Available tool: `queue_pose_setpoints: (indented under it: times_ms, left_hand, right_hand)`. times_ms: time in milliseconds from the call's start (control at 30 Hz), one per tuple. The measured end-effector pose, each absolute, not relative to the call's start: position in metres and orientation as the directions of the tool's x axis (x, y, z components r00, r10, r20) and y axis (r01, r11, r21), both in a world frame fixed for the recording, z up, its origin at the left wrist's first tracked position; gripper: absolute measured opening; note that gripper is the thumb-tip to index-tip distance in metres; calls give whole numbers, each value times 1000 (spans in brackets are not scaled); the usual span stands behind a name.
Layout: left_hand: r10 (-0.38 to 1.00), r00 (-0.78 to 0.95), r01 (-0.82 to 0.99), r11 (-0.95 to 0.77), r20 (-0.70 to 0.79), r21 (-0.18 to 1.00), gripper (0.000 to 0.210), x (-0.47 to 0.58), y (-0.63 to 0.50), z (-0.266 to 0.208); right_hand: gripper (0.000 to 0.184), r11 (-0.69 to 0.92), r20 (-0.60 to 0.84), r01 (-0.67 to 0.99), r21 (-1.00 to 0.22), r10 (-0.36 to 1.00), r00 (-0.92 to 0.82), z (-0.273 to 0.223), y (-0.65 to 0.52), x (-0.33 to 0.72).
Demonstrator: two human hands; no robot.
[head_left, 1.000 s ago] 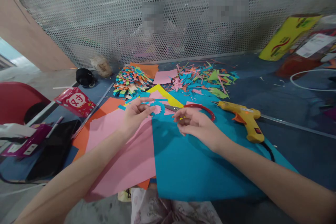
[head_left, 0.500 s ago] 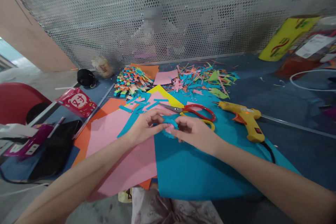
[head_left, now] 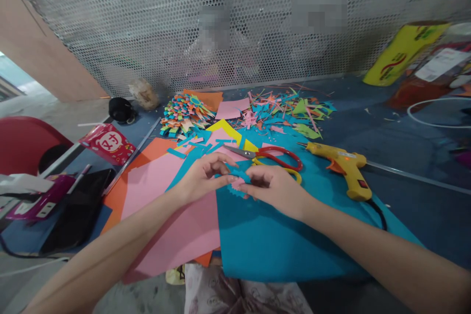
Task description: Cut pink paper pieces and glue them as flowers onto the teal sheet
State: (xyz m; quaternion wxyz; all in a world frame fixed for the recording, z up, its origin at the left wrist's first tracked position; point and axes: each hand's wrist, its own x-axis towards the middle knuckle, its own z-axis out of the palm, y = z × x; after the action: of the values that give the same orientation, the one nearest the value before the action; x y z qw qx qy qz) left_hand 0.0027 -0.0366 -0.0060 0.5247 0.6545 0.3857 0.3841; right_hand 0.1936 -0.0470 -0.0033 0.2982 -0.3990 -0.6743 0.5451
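Note:
Between my fingertips is a small blue paper piece with a fringed edge and a pink centre, like a paper flower (head_left: 237, 184). My left hand (head_left: 206, 175) pinches its left side, and my right hand (head_left: 270, 185) grips its right side. Fingers cover part of it. Just beyond my hands lie scissors (head_left: 281, 154) with red and yellow handles, blades partly spread, on the coloured sheets. Below my hands are a large blue sheet (head_left: 287, 240) and a pink sheet (head_left: 176, 235). Cut blue strips (head_left: 206, 147) lie beyond my left hand.
A yellow glue gun (head_left: 342, 162) lies at the right, its cord trailing forward. Behind are a heap of coloured paper pieces (head_left: 187, 113) and paper scraps (head_left: 287, 110). At left are a red packet (head_left: 107, 143) and a black phone (head_left: 79, 211). A perforated metal panel (head_left: 147, 19) stands behind.
My fingers have shifted slightly around the paper flower, and more of its pink centre and fringed edge shows. The things on the table stay in place.

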Motion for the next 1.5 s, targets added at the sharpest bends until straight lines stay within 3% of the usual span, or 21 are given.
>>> queue_pose_setpoints:
  times_ms: [333,467,567,667,800,1100,1333,1500]
  left_hand:
    - [980,123,119,-168,154,979,30,-7,-21,-2]
    - [976,130,201,-199,175,959,28,-11,-17,-9]
    - [939,249,410,-323,236,853,29,-11,-18,-15]
    - [865,421,593,-491,274,639,38,-11,-20,-19]
    - [792,551,622,-600,263,503,27,-14,-21,-20]
    - [801,524,610,-590,289,530,22,-16,-18,-23]
    - [889,361,591,-452,282,668,33,-10,-23,-17]
    - [932,246,450,-353,266,821,20,-7,-24,-14]
  right_hand:
    - [35,54,-49,232,-971,909,-415,-1,-45,196]
    - [31,72,0,201,-977,942,-335,2,-42,200]
    - [29,92,33,176,-980,949,-313,3,-40,202]
    - [29,79,28,154,-985,951,-308,4,-40,203]
    - [28,21,-25,146,-989,953,-301,6,-39,201]
    - [37,-89,-112,83,-993,932,-346,8,-39,197]
    - [40,-231,-203,-29,-972,901,-383,1,-38,199]
    - [38,-290,-226,-141,-947,909,-350,1,-38,199]
